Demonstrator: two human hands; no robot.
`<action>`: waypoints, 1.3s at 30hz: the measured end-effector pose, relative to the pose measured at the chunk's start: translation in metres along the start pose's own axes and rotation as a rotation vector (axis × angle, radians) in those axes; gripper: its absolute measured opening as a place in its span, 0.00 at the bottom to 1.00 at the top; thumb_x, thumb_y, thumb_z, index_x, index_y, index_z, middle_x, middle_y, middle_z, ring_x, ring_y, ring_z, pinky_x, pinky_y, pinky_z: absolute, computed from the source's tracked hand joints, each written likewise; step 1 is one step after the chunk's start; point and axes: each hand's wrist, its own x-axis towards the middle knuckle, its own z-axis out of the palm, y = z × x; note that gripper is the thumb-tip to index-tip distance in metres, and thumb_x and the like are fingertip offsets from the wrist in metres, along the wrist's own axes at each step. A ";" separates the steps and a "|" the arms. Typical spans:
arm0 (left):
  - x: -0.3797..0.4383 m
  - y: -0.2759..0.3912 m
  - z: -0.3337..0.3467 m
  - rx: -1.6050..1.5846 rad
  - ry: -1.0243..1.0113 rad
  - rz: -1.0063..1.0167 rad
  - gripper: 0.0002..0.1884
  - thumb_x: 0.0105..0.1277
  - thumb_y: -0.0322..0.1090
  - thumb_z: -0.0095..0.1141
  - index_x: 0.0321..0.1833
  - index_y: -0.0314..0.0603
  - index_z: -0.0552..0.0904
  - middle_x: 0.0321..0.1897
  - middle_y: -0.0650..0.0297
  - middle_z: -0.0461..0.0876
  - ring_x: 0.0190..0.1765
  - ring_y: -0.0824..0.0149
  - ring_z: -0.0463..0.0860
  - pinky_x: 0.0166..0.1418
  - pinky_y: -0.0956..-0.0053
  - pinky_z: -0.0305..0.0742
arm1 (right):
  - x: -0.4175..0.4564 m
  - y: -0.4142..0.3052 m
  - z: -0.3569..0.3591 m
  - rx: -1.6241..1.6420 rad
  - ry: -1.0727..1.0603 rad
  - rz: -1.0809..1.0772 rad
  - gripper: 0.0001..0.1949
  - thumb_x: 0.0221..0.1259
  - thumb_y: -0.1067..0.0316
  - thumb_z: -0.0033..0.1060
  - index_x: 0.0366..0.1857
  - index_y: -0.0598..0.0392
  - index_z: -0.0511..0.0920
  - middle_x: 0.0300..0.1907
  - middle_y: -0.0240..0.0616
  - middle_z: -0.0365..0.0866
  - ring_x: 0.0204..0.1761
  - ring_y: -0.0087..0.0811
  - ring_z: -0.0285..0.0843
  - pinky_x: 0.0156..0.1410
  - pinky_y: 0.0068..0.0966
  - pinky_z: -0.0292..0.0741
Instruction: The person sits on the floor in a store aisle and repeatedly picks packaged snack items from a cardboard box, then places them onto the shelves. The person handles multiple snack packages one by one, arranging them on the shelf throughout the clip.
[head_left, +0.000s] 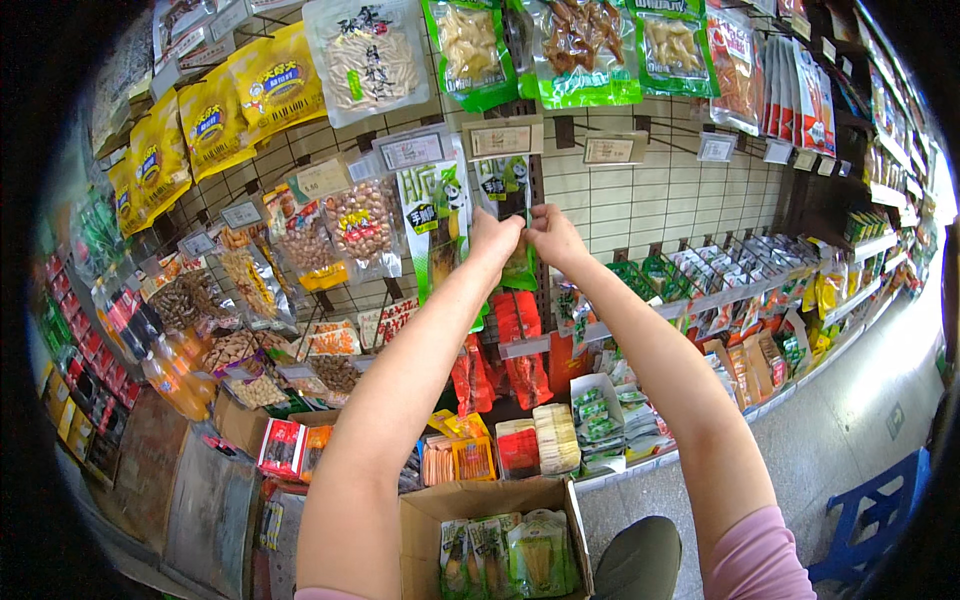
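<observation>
Both hands reach up to a wire-grid wall display. My left hand is at the left edge of a green-and-dark snack packet with a panda picture; its fingertips press on or pinch the packet. My right hand touches the same packet's right edge, thumb and fingers close together. The packet hangs below a price tag. Just to the left hangs a similar green-and-white packet. Lower down, an open cardboard box holds several green snack packets.
Yellow bags and clear bags of nuts hang at left. Red packets hang below my hands. Small boxes of snacks line the low shelf. A blue plastic stool stands on the floor at lower right.
</observation>
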 end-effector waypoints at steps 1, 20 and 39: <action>-0.002 -0.001 0.003 -0.012 -0.005 -0.018 0.27 0.56 0.34 0.60 0.58 0.29 0.69 0.49 0.51 0.79 0.52 0.59 0.78 0.58 0.67 0.71 | -0.001 0.001 -0.005 -0.031 -0.019 0.028 0.27 0.51 0.58 0.70 0.53 0.61 0.74 0.44 0.49 0.84 0.49 0.47 0.82 0.54 0.38 0.77; -0.039 -0.001 0.000 -0.269 -0.084 0.024 0.44 0.65 0.57 0.59 0.73 0.34 0.57 0.65 0.48 0.68 0.65 0.56 0.70 0.65 0.60 0.66 | -0.012 0.020 -0.019 0.310 -0.232 0.031 0.13 0.63 0.67 0.60 0.49 0.58 0.76 0.37 0.38 0.83 0.42 0.30 0.79 0.50 0.28 0.74; -0.134 0.030 -0.070 -0.381 -0.245 0.028 0.04 0.69 0.36 0.59 0.42 0.51 0.78 0.33 0.76 0.84 0.33 0.82 0.79 0.36 0.85 0.71 | -0.113 -0.069 -0.081 0.653 -0.344 0.059 0.15 0.60 0.68 0.69 0.48 0.54 0.75 0.41 0.29 0.83 0.42 0.17 0.78 0.46 0.19 0.74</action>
